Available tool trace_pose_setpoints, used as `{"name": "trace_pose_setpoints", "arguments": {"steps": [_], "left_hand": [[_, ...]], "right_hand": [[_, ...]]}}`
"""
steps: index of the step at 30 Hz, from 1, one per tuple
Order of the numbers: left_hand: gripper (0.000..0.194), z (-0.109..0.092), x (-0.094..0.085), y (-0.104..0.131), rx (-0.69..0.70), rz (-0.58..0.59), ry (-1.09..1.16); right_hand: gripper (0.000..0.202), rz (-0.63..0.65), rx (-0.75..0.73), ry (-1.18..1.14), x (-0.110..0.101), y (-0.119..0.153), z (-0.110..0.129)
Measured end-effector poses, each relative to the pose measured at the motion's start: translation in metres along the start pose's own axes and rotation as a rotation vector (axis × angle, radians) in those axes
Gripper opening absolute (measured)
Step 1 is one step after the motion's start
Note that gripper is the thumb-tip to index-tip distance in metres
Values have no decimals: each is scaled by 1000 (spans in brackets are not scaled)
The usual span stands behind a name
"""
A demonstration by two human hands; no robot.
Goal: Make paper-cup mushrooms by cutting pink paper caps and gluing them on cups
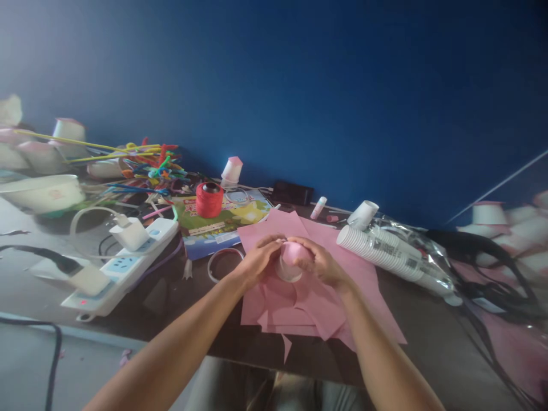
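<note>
Both hands hold a white paper cup [290, 273] with pink paper [295, 253] over its upper end, above a stack of pink sheets [359, 285]. My left hand [262, 260] has its fingers closed against the cup's left side. On the other side, my right hand [319, 260] is wrapped round the cup, its thumb pressing on the pink paper. The cup's far side is hidden by the fingers. A small pink scrap [286, 347] lies at the near edge of the sheets.
At left are a power strip [122, 268], a white bowl [43, 193] and pipe cleaners [158, 162]. Behind my left hand, red string [209, 200] stands on a booklet [192, 231]. Right are stacked cups [381, 251], a glue stick [318, 208] and a black cable [492, 245].
</note>
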State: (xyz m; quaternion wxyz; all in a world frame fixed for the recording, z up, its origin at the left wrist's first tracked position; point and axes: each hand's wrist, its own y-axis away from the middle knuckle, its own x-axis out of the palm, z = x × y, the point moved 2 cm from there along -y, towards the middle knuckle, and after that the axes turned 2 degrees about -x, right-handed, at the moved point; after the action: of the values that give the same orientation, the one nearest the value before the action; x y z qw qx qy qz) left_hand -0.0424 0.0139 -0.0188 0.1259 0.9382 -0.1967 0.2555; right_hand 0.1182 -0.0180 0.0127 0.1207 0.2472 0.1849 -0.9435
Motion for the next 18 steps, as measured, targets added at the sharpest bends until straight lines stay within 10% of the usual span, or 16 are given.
{"name": "trace_pose_setpoints", "arguments": {"steps": [10,18], "left_hand": [[54,-7,6,14,152,190,-281],[49,-6,9,12,207,75,-461]], "right_hand": [[50,-196,172,-455,-3,-1,-11],[81,-187,278,-547,3,-7,-26]]}}
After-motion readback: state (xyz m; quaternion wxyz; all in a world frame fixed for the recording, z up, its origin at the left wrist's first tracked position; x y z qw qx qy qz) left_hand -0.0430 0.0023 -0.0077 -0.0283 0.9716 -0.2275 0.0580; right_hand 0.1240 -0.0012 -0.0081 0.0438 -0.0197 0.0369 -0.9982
